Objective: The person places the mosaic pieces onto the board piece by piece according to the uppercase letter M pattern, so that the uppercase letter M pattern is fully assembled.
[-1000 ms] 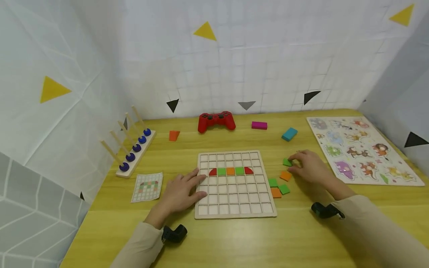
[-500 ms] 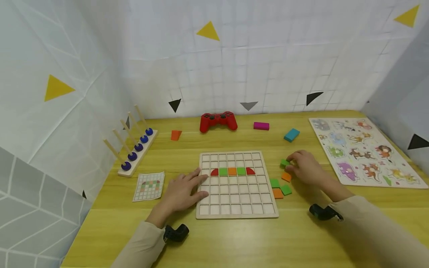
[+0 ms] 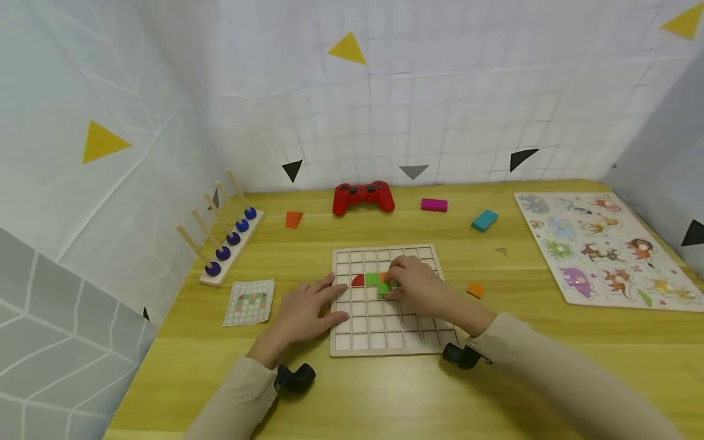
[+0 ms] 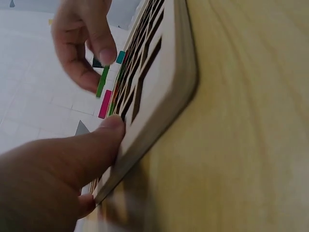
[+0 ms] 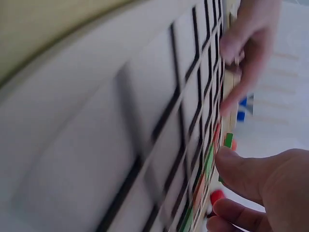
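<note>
Over the gridded wooden board (image 3: 385,352), my right hand (image 3: 420,287) pinches a green square tile (image 3: 383,288) between thumb and fingers. The left wrist view shows that green tile (image 4: 102,82) held edge-on just off the grid. A row of inset pieces lies beneath: a red curved piece (image 3: 358,280), a green square (image 3: 372,278) and an orange square (image 3: 383,277); the row's right end is hidden by the right hand. My left hand (image 3: 302,311) rests on the board's left edge, fingers spread, its thumb (image 4: 112,123) on the rim.
An orange tile (image 3: 475,290) lies right of the board; the right arm covers other loose tiles. A pattern card (image 3: 249,302) and peg stand (image 3: 253,229) are left. Behind are a red game controller (image 3: 363,197) and small blocks. An animal puzzle (image 3: 555,269) lies right.
My right hand has picked up a green tile from the loose ones at the right and carried it left over the board. The left hand stays on the board's edge.
</note>
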`<state>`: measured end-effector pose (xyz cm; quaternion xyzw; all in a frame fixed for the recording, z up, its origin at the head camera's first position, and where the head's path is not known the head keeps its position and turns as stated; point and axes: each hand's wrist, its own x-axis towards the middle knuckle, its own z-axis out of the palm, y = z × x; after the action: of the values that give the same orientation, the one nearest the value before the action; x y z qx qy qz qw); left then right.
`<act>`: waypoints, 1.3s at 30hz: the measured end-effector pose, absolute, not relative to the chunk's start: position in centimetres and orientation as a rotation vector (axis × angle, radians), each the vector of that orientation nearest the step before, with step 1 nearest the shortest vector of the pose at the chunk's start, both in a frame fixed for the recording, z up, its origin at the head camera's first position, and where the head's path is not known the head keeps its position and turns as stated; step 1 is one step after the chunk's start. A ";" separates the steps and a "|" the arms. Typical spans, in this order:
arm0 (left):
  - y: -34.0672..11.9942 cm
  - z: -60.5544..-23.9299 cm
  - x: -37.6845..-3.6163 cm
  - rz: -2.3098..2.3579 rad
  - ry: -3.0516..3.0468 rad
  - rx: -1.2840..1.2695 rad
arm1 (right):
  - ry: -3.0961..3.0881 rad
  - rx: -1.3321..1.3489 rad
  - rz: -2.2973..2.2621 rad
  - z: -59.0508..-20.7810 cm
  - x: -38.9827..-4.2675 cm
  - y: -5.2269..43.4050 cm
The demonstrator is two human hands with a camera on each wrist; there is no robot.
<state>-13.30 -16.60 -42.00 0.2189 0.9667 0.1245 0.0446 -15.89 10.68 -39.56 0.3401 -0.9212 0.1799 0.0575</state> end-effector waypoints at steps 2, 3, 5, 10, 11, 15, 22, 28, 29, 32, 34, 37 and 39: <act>-16.6 -42.0 -13.5 0.378 2.950 0.685 | -2.822 1.039 0.567 -39.6 -15.9 9.3; -16.6 -42.0 -13.6 0.375 2.949 0.687 | -2.844 1.038 0.570 -39.6 -15.9 8.7; -16.6 -42.0 -13.6 0.368 2.939 0.680 | -2.888 1.025 0.585 -39.8 -15.9 7.7; -16.5 -41.8 -13.5 0.377 2.925 0.674 | -2.932 0.973 0.612 -40.1 -16.1 6.4; -16.5 -41.7 -13.5 0.380 2.927 0.678 | -2.930 0.967 0.612 -40.1 -16.1 6.3; -16.5 -41.4 -13.5 0.381 2.928 0.684 | -2.903 0.973 0.595 -40.0 -16.3 6.3; -16.5 -41.4 -13.3 0.372 2.930 0.676 | -2.884 0.949 0.643 -40.2 -16.2 6.6; -16.4 -41.7 -13.3 0.355 2.940 0.687 | -2.894 0.929 0.637 -40.5 -16.3 6.5; -16.4 -41.8 -13.4 0.354 2.939 0.685 | -2.892 0.923 0.638 -40.5 -16.3 6.5; -16.4 -41.8 -13.4 0.359 2.944 0.677 | -2.881 0.912 0.648 -40.5 -16.3 6.5; -16.5 -41.8 -13.4 0.357 2.944 0.677 | -2.865 0.919 0.642 -40.4 -16.3 6.6; -16.5 -41.7 -13.4 0.358 2.934 0.678 | -2.840 0.926 0.624 -39.9 -16.1 7.5; -16.6 -41.6 -13.3 0.356 2.927 0.679 | -2.806 0.915 0.611 -39.6 -16.1 9.0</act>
<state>-13.32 -16.60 -41.56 0.2240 0.9658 0.1174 0.0579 -16.05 8.99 -39.56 0.3029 -0.9291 0.2024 0.0636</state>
